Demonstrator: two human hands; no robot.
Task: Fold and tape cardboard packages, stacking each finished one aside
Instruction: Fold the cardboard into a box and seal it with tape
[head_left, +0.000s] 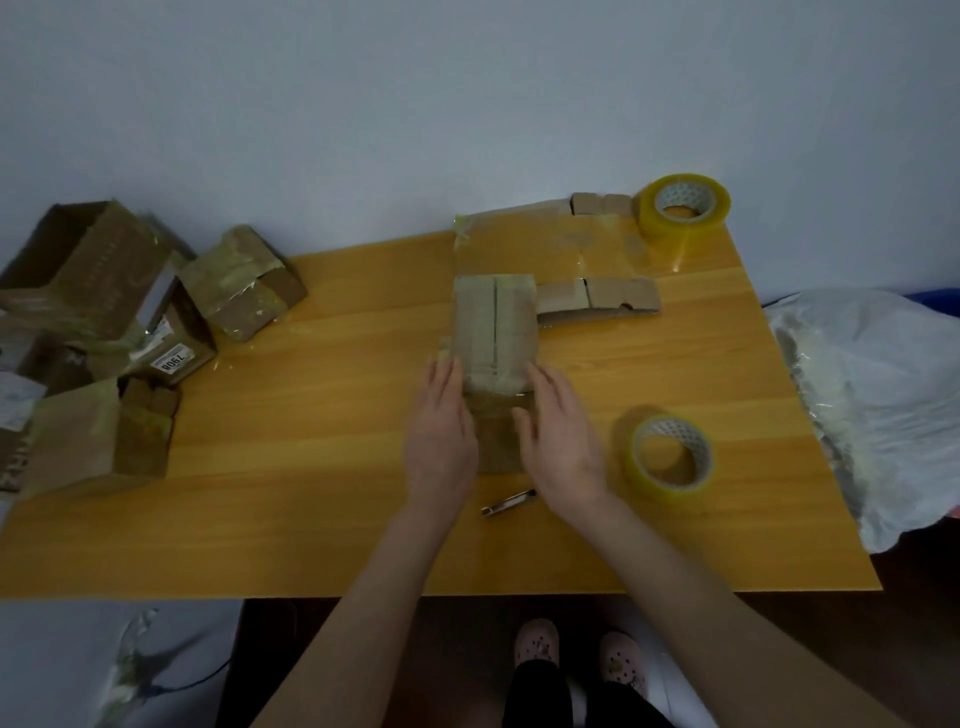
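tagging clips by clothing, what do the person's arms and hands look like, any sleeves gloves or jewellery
The left forearm and right forearm are bare as far as the frame shows: no sleeves. The left hand and right hand wear no gloves; no watch, ring or bracelet shows, though the picture is dim.

Orange wood-grain desk (311, 519); brown cardboard package (496, 325); yellow-tinted tape rolls (670, 457) at right; pale blue-grey wall (467, 104); pink shoes (537, 642).

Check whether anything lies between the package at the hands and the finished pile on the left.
Nothing visible lies on the wood between the package and the pile. The near tape roll and far tape roll sit right of the package, the small metal tool nearer the person.
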